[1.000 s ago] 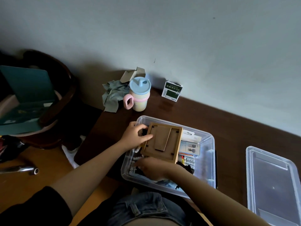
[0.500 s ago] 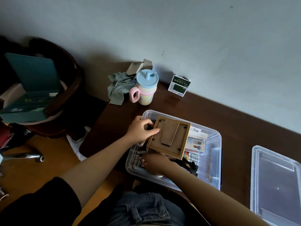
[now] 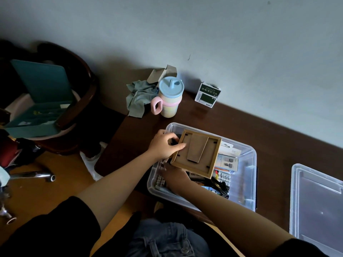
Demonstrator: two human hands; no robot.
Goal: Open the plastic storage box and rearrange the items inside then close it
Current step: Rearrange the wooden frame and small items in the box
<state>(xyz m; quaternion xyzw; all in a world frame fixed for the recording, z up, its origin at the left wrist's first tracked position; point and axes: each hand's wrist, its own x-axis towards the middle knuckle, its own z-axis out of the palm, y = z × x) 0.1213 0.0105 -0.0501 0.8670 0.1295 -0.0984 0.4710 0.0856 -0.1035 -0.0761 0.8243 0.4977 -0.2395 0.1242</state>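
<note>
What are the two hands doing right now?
Left hand: grips the wooden picture frame by its edge.
Right hand: partly under the frame; grip cannot be told.

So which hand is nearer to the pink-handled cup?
Left. The left hand grips the picture frame's edge, just below the cup; the right hand is lower, inside the box.
</note>
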